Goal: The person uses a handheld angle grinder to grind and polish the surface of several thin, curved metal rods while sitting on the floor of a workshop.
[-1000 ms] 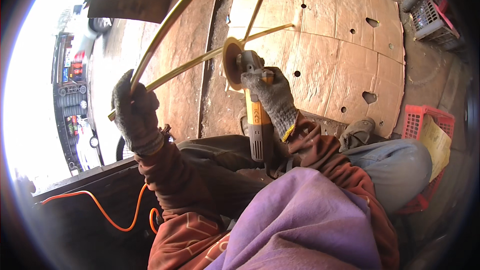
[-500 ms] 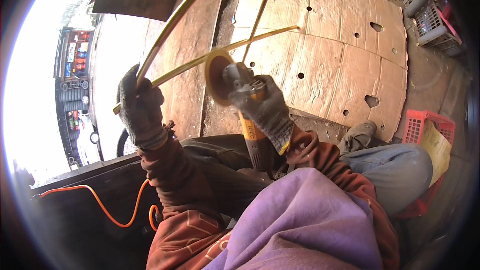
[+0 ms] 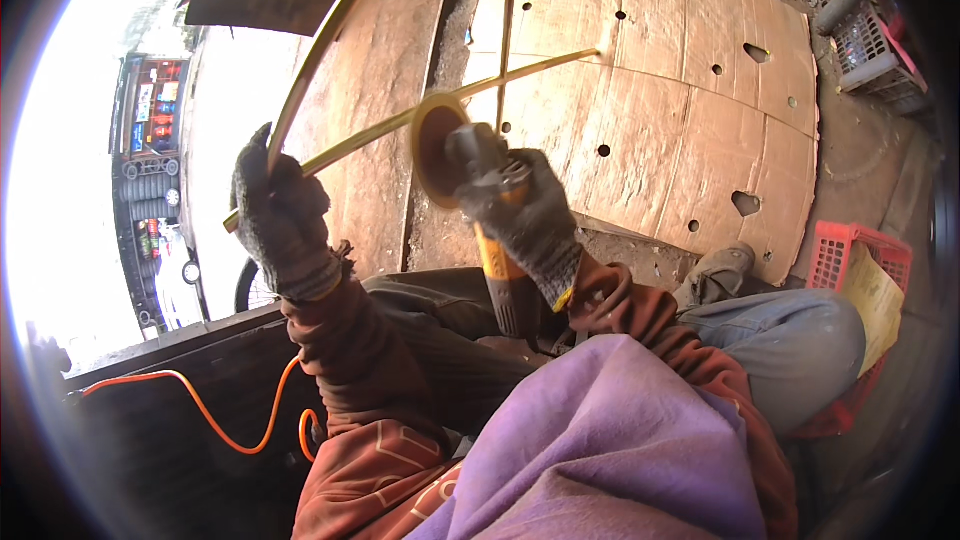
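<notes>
My gloved left hand [image 3: 280, 220] is closed around gold-coloured metal rods near their lower ends. One curved rod [image 3: 322, 45] rises from it toward the top edge. A straight rod [image 3: 365, 132] slants from the same hand up to the right, over the cardboard. Another rod [image 3: 507, 25] stands nearly upright and crosses it; whether they are joined I cannot tell. In my gloved right hand [image 3: 530, 230] is a yellow and black angle grinder [image 3: 498, 265], gripped near its head. Its brown disc [image 3: 436, 155] overlaps the slanting rod in view; contact between them is unclear.
A flattened cardboard sheet [image 3: 650, 110] with holes lies on the ground ahead. To the right stands a red plastic crate [image 3: 828, 260], with grey crates [image 3: 865, 50] farther off. An orange cord [image 3: 200, 410] runs over a dark surface at my left.
The upper ends of the curved and upright rods have swung left. The slanting rod and both hands have barely shifted, and both grips stay the same.
</notes>
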Available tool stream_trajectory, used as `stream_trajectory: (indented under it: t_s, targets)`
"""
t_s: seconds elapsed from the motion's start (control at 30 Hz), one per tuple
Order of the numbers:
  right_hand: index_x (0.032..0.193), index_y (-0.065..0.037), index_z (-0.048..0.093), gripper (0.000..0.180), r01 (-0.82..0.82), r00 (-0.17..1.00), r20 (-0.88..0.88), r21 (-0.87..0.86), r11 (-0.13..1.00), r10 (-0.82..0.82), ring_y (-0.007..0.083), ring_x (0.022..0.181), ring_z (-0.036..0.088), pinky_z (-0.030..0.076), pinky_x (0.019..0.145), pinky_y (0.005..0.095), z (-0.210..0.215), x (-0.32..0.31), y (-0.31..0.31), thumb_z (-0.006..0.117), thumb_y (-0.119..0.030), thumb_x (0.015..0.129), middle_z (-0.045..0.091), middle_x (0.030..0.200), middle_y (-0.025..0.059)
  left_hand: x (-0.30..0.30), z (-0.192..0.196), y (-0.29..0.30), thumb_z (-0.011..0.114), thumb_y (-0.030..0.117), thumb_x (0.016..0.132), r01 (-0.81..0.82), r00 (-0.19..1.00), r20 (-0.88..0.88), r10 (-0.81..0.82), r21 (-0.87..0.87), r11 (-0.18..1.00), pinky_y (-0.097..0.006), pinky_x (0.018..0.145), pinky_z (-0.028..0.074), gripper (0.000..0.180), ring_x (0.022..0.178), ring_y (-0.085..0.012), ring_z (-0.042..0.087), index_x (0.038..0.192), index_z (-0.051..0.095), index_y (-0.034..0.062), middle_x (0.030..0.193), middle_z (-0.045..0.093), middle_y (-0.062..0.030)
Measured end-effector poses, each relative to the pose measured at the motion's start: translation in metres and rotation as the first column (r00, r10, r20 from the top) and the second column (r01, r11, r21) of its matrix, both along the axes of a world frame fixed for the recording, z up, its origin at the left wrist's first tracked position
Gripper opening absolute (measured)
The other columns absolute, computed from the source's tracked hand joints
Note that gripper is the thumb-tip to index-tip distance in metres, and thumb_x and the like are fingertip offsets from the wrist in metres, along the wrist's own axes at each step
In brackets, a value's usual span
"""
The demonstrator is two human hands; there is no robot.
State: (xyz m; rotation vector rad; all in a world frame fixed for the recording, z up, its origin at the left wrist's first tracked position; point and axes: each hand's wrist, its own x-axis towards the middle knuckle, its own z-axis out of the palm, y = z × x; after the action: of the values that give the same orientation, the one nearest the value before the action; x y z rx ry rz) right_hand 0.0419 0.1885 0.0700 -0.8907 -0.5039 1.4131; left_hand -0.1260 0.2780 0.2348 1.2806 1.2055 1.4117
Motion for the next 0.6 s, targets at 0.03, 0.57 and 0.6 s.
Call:
stream_trajectory:
  t_s: [0.03,0.57,0.6]
  targets:
    - [0.114,0.002,0.048,0.054,0.096,0.989,-0.112,-0.004,0.995,-0.096,0.0178,0.079,0.066,0.058,0.067,0.03,-0.003,0.003,0.005,0.082,-0.017,0.077,0.065,0.097,0.0141,0.001,-0.003,0.002,0.053,0.029,0.1,0.002,1.0,0.025,-0.001,-0.019,1.0,-0.023,0.036,0.023,0.037,0.039,-0.004,0.026,0.124,0.057,0.0011,0.056,0.037,0.0074]
    - [0.117,0.001,0.047,0.042,0.088,0.965,-0.255,0.069,0.994,-0.067,0.0238,0.091,0.066,0.059,0.075,0.0319,-0.01,-0.025,0.004,0.07,-0.001,0.082,0.061,0.111,0.0197,0.011,0.003,-0.003,0.054,0.029,0.1,-0.129,0.992,-0.008,0.128,-0.057,0.99,-0.024,0.033,0.021,0.049,0.036,-0.004,0.022,0.137,0.046,-0.0018,0.057,0.036,0.006]
    - [0.118,0.0,0.045,0.048,0.116,0.987,-0.117,0.012,0.993,-0.114,0.0233,0.088,0.066,0.058,0.072,0.0297,-0.022,-0.023,0.005,0.074,-0.003,0.08,0.061,0.108,0.0193,0.013,0.002,-0.003,0.055,0.028,0.1,-0.123,0.992,-0.001,0.123,-0.067,0.99,-0.024,0.033,0.021,0.049,0.036,-0.004,0.022,0.137,0.046,-0.0021,0.056,0.036,0.006]
